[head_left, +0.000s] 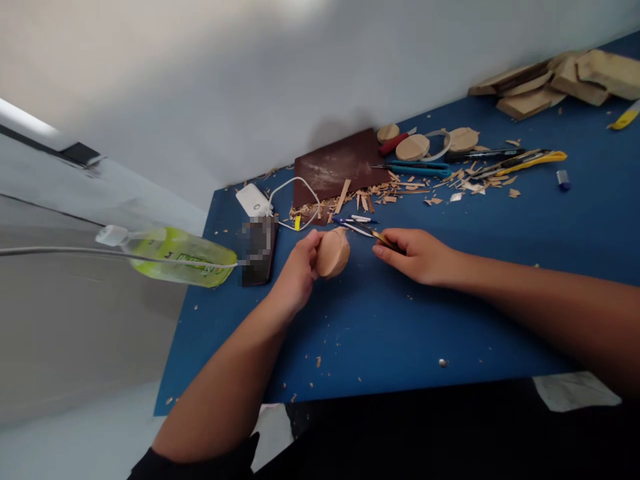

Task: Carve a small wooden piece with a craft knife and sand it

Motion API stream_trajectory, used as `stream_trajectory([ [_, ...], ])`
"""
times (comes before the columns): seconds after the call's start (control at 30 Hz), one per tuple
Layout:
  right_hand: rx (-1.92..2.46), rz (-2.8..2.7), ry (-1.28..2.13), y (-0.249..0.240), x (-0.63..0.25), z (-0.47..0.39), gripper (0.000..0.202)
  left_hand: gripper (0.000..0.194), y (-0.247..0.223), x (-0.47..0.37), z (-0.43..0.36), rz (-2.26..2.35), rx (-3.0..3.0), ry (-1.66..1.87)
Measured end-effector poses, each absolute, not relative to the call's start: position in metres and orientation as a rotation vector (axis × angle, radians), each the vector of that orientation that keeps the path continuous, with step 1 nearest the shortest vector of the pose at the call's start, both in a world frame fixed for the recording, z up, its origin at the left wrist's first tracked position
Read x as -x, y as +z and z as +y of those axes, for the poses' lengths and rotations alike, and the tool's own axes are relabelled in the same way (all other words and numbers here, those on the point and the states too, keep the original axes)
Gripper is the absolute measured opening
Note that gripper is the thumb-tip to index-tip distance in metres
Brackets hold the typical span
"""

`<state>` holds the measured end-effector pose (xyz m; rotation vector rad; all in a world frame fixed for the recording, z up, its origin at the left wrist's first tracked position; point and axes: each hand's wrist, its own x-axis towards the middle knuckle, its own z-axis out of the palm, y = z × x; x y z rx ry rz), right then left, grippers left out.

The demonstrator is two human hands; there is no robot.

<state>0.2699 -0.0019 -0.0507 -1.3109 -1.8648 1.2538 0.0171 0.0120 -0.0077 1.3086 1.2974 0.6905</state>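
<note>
My left hand (pixel 297 272) is closed around the edge of a rounded wooden piece (pixel 333 254), holding it tilted over the blue table (pixel 370 340). The side of the wood turned to me looks cut in facets. My right hand (pixel 420 257) grips a craft knife (pixel 386 241) with a dark and yellowish handle. Its thin blade points left toward the wood, with a small gap between them. Just behind the blade lie a blue-and-white pen (pixel 359 220) and scattered wood shavings (pixel 367 198). My palm hides most of the knife's handle.
Behind are a brown board (pixel 335 167), wooden discs (pixel 413 147), a blue cutter (pixel 417 169) and a yellow cutter (pixel 543 159). Wood blocks (pixel 530 100) are stacked back right. At left lie a phone (pixel 259 250), a white power bank (pixel 253 201) and a green-labelled bottle (pixel 183 257).
</note>
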Motion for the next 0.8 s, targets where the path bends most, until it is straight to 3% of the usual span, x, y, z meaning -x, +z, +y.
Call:
stream_trajectory([
  [0.13,1.285,-1.791,1.296,-0.052,-0.2698,-0.0026,0.041,0.034,-0.0146,-0.0174,0.0162,1.259,-1.208,0.735],
  [0.37,1.146,-1.699,1.484,-0.0556,-0.2741,-0.0014,0.049,0.047,-0.0126,-0.0171,0.0088,1.17,-1.184,0.685],
  [0.8,1.214,-1.582,1.501,-0.0466,-0.2718,0.0007,0.048,0.047,-0.0073,-0.0151,0.0112,1.074,-1.116,0.743],
])
